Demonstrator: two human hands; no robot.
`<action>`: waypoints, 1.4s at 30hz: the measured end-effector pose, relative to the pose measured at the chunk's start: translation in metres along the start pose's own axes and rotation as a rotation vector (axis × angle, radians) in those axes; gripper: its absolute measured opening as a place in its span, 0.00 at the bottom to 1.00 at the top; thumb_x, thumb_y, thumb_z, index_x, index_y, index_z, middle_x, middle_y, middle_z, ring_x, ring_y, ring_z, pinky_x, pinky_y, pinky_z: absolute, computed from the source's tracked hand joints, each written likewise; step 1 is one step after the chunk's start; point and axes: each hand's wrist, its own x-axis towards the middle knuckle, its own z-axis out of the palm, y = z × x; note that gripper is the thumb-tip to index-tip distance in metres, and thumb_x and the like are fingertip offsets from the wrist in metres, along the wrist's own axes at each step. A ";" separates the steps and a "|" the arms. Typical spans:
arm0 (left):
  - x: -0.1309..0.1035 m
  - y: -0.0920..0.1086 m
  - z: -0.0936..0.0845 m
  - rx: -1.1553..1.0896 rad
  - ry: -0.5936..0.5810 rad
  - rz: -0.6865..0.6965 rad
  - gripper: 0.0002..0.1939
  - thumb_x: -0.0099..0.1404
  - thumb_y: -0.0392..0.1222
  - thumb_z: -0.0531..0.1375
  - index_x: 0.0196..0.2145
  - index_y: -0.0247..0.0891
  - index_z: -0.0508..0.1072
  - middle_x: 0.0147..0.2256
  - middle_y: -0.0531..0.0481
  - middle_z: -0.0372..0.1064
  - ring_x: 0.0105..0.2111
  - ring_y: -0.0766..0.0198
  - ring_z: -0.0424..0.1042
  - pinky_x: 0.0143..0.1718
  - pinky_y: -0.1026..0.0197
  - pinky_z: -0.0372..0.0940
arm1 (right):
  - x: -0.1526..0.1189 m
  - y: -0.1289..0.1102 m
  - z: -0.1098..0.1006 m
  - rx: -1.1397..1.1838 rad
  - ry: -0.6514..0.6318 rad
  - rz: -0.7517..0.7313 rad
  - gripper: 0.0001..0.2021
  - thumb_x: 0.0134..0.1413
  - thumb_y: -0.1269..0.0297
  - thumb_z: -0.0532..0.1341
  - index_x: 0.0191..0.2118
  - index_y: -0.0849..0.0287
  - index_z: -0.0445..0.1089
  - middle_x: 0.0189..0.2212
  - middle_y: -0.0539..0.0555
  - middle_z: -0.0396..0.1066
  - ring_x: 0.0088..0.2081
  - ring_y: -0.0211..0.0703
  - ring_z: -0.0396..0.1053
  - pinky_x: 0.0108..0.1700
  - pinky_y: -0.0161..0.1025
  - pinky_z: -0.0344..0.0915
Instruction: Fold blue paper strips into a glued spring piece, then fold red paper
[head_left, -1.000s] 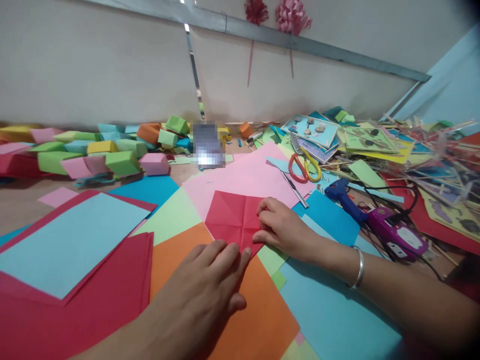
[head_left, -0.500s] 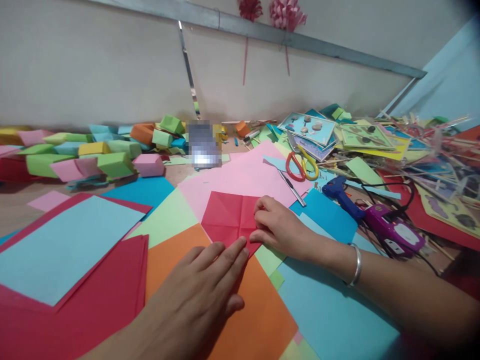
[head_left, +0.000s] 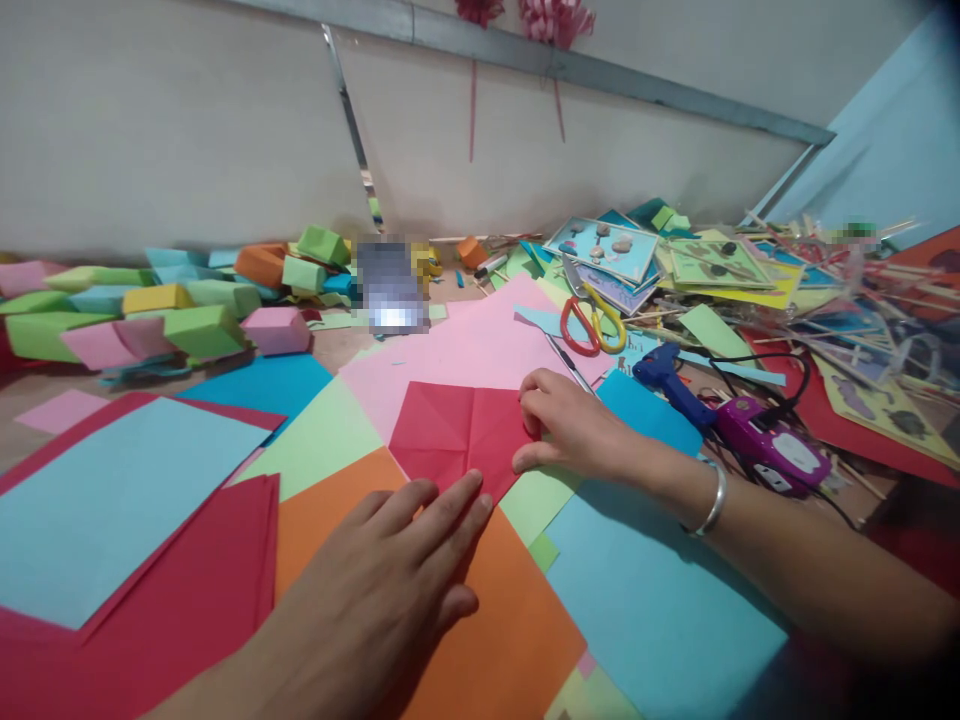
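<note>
A creased red paper [head_left: 435,425] lies on top of pink, green and orange sheets in the middle of the table. My left hand [head_left: 397,570] rests with its fingers stretched out, the fingertips on the paper's near edge. At the paper's right edge, my right hand [head_left: 566,425] has its fingers curled, pinching that edge between thumb and fingers. Beneath my left hand is an orange sheet [head_left: 517,610]. A light blue sheet [head_left: 660,590] lies below my right forearm.
Red-and-yellow scissors [head_left: 592,325], a pen [head_left: 568,362] and a purple and blue glue gun set [head_left: 772,440] lie to the right. Folded paper blocks [head_left: 202,330] line the back left. Cards [head_left: 604,250] and sticks fill the back right. Red and light blue sheets [head_left: 135,490] are at left.
The view has shifted slightly to the right. My right hand has moved a little up and away from my left hand, along the red paper's right edge. More of the paper now shows.
</note>
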 end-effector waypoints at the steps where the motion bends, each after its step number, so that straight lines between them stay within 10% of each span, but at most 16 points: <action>1: 0.000 -0.001 -0.001 -0.007 -0.001 -0.006 0.23 0.64 0.38 0.59 0.57 0.34 0.73 0.58 0.43 0.72 0.41 0.48 0.70 0.39 0.49 0.62 | 0.000 0.002 -0.002 0.006 -0.014 0.001 0.21 0.45 0.58 0.76 0.27 0.60 0.63 0.39 0.53 0.63 0.38 0.42 0.62 0.36 0.37 0.57; 16: 0.048 0.009 -0.015 -0.073 -0.197 -0.090 0.20 0.69 0.46 0.57 0.55 0.38 0.69 0.34 0.47 0.72 0.30 0.57 0.67 0.29 0.57 0.58 | 0.007 0.023 -0.010 0.124 -0.080 -0.069 0.15 0.44 0.68 0.76 0.25 0.61 0.67 0.40 0.53 0.64 0.37 0.39 0.64 0.37 0.36 0.61; 25: 0.031 0.013 -0.021 -0.095 -0.283 -0.094 0.09 0.66 0.39 0.58 0.36 0.44 0.79 0.42 0.44 0.76 0.36 0.53 0.71 0.34 0.53 0.65 | 0.004 0.019 -0.014 0.122 -0.080 -0.051 0.16 0.45 0.66 0.76 0.25 0.62 0.67 0.41 0.53 0.65 0.37 0.38 0.65 0.36 0.35 0.59; 36: 0.001 -0.009 -0.019 -0.294 -0.066 0.047 0.14 0.66 0.35 0.56 0.42 0.45 0.81 0.47 0.47 0.79 0.51 0.53 0.75 0.52 0.52 0.69 | 0.007 0.020 -0.015 0.128 -0.102 -0.051 0.16 0.44 0.68 0.75 0.24 0.62 0.65 0.41 0.53 0.64 0.37 0.38 0.64 0.36 0.35 0.58; 42: 0.007 -0.008 -0.017 -0.329 -0.015 0.008 0.15 0.70 0.35 0.51 0.36 0.42 0.78 0.43 0.46 0.79 0.43 0.57 0.77 0.40 0.57 0.70 | 0.007 0.022 -0.013 0.127 -0.088 -0.052 0.16 0.44 0.67 0.75 0.24 0.61 0.65 0.41 0.54 0.65 0.37 0.39 0.64 0.35 0.36 0.58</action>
